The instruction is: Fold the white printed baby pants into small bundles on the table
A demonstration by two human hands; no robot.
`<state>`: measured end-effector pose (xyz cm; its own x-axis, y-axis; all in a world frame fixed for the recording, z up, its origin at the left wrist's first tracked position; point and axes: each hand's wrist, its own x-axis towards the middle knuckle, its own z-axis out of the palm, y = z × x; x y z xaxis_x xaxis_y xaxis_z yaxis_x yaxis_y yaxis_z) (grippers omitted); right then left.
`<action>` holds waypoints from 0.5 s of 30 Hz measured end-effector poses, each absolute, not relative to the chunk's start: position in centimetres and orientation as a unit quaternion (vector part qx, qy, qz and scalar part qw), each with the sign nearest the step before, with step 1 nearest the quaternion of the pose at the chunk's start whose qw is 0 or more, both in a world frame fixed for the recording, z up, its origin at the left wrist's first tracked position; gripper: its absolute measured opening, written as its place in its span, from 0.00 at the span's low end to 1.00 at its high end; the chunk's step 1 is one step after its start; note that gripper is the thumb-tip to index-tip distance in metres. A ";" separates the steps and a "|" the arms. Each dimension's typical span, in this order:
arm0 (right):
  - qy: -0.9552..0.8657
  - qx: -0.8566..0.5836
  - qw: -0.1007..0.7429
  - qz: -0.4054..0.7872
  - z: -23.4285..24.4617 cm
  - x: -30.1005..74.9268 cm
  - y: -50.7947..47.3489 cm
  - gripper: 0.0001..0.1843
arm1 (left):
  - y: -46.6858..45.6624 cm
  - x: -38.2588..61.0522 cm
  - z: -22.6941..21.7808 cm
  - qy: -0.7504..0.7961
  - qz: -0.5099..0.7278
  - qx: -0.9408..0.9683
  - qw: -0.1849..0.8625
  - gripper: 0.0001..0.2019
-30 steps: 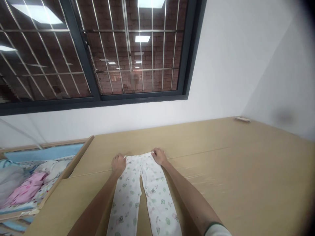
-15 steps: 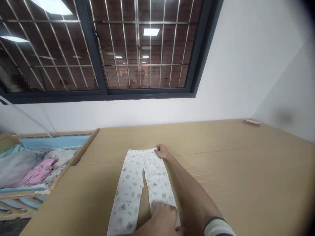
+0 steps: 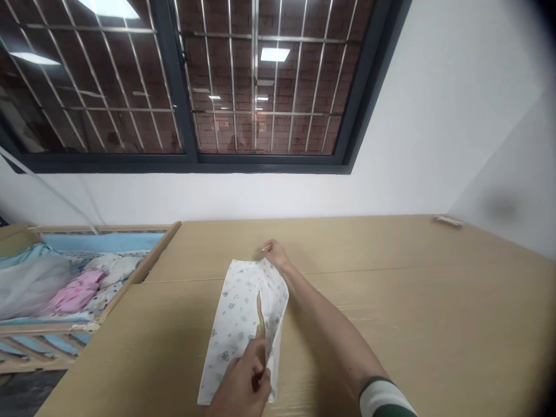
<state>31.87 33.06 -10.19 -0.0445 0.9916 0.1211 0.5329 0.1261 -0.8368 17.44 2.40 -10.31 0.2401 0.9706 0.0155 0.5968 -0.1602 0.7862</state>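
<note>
White baby trousers point(image 3: 232, 324) with small green and grey prints lie on the tan surface, waistband away from me and legs toward me. My right hand point(image 3: 275, 255) is closed in a pinch at the right corner of the waistband, holding it up off the surface. Closer to me, my left hand point(image 3: 243, 379) pinches the lower part of the right leg. That leg is raised and curls inward toward the left one, which lies flat. Part of the lower legs is hidden behind my left hand.
A wooden cot point(image 3: 152, 255) with blue lining stands at the left, holding a pink cloth point(image 3: 78, 289) and white bedding. Behind the tan board surface point(image 3: 391, 324) are a white wall and a barred window point(image 3: 269, 87). A small pale strip point(image 3: 448, 221) lies at the far right.
The right leg and waist corner of the trousers have been lifted and brought leftward. My right hand has moved slightly up and left; my left hand has shifted left, drawing the leg inward.
</note>
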 end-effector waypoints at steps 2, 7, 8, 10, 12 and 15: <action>-0.652 -0.588 0.365 0.312 -10.1 29.3 33.1 0.14 | 1.2 14.8 -11.9 0.564 0.295 0.690 0.345 0.20; -0.652 -0.605 0.337 0.309 -10.9 23.1 32.9 0.13 | -1.3 9.3 -16.9 0.622 0.335 0.630 0.323 0.19; -0.654 -0.610 0.328 0.306 -11.0 22.1 32.8 0.13 | -1.7 8.6 -17.6 0.636 0.324 0.626 0.315 0.19; -0.660 -0.617 0.307 0.299 -11.3 20.5 32.6 0.12 | -2.1 7.7 -18.6 0.669 0.289 0.624 0.283 0.19; -0.669 -0.622 0.283 0.293 -11.3 19.3 32.3 0.12 | -2.4 7.3 -19.0 0.701 0.252 0.624 0.235 0.19; -0.688 -0.617 0.257 0.282 -10.8 18.4 31.3 0.12 | -2.7 7.2 -19.0 0.723 0.225 0.639 0.133 0.19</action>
